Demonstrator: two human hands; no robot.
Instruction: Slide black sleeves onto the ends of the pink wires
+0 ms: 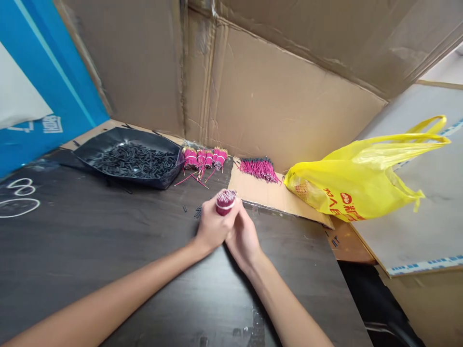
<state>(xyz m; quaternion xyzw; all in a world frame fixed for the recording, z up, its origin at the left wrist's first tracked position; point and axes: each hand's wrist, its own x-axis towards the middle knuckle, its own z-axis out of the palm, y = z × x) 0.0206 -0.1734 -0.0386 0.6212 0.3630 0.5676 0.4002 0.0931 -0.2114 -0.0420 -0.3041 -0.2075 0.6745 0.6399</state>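
Observation:
My left hand and my right hand are pressed together around an upright bundle of pink wires on the dark table. Both hands are closed on the bundle, whose cut ends point up. Behind it, several tied pink wire bundles lie at the back of the table. A loose fan of pink wires rests on a cardboard sheet. A few stray pink wires lie near the tied bundles.
A black tray of short black tube pieces sits at the back left. A yellow plastic bag lies to the right. Cardboard walls stand behind; a blue panel is at the left. Small black pieces dot the table.

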